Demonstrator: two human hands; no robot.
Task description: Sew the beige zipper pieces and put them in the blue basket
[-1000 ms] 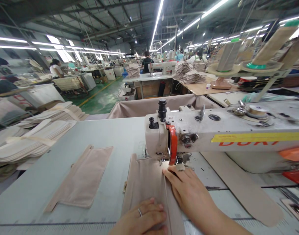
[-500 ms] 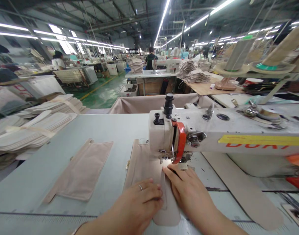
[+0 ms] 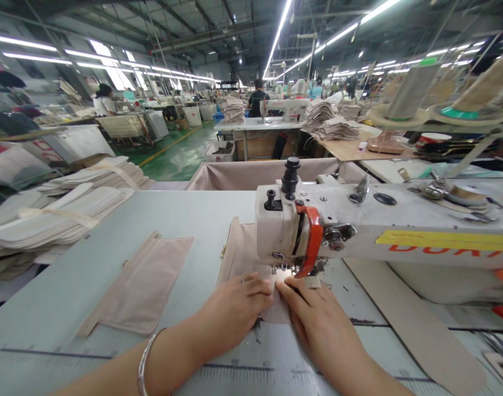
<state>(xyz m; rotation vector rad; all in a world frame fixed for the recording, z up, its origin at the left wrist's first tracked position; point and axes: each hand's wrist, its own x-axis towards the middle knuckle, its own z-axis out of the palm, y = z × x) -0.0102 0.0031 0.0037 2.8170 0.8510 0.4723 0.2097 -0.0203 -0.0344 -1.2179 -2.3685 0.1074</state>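
Observation:
A beige fabric piece [image 3: 243, 247] lies under the head of the white sewing machine [image 3: 276, 217], with a small metal zip pull [image 3: 223, 250] at its left edge. My left hand [image 3: 238, 302], wearing a ring and a bangle, has its fingers bent close together on the fabric's near end, left of the needle. Flatter, with fingers stretched forward, my right hand [image 3: 317, 313] presses the fabric just right of the needle area. Its fingertips are close to the presser foot [image 3: 279, 268]. The right thumb is hidden. An orange guard [image 3: 311, 239] covers the machine's front.
Left of the hands lies another beige zipped piece [image 3: 139, 283]. A long beige strip [image 3: 416, 324] rests right, beneath the machine arm. Bundled panels [image 3: 61, 214] are stacked far left. Thread cones [image 3: 414, 91] stand at the right, and a ruler scale [image 3: 238, 369] runs along the near table.
The fabric under the machine has moved away from me, so less of its near end shows. My left hand has moved forward with it. The right hand stays about where it was.

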